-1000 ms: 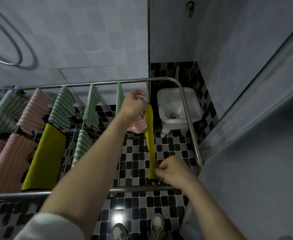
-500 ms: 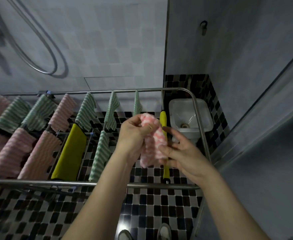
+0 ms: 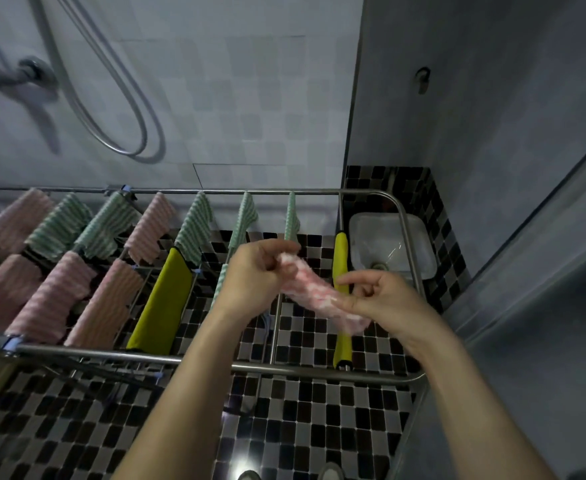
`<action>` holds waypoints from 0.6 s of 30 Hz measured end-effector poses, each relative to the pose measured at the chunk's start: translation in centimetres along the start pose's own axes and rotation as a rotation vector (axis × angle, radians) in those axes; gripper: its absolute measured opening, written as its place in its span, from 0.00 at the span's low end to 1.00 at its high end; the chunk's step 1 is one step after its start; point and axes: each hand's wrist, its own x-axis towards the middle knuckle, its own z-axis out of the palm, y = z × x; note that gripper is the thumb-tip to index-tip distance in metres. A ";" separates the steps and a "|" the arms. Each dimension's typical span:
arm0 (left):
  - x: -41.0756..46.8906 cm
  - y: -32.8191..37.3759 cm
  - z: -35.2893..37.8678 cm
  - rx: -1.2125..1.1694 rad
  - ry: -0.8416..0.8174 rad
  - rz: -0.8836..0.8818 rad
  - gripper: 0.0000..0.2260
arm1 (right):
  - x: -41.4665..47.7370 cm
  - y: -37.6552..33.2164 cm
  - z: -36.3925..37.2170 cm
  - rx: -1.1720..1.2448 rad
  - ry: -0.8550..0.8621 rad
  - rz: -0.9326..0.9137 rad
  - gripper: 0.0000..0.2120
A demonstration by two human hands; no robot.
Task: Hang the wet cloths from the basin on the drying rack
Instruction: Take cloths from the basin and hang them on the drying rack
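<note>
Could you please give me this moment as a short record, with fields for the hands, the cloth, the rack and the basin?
left hand: grips one end of the pink cloth
right hand: pinches the other end
pink cloth: bunched, stretched between the hands above the rack, not yet hung
rack: metal, standing on the tiled floor
hung cloths: pink, green and yellow, draped over the rods
basin: white, beyond the rack's right end, no cloths seen in it

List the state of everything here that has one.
pink cloth: bunched, held between both hands above the rack, not hung.
left hand: grips the cloth's upper end.
right hand: pinches its lower end.
drying rack: unfolded, most rails covered.
basin: on the floor, looks empty.
</note>
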 end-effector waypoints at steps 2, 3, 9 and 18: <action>-0.2 -0.1 -0.4 0.068 -0.028 0.044 0.13 | -0.3 -0.7 -0.1 -0.194 -0.069 0.016 0.30; -0.3 0.1 -0.5 0.070 -0.048 0.066 0.12 | -0.4 -0.9 0.1 -0.244 -0.071 0.016 0.33; -0.4 1.2 0.1 0.016 -0.146 0.115 0.07 | -0.3 -2.1 1.2 0.015 -0.181 -0.124 0.32; -0.6 1.7 -0.7 0.003 -0.138 0.165 0.15 | 0.2 -3.1 2.6 0.132 -0.182 -0.229 0.11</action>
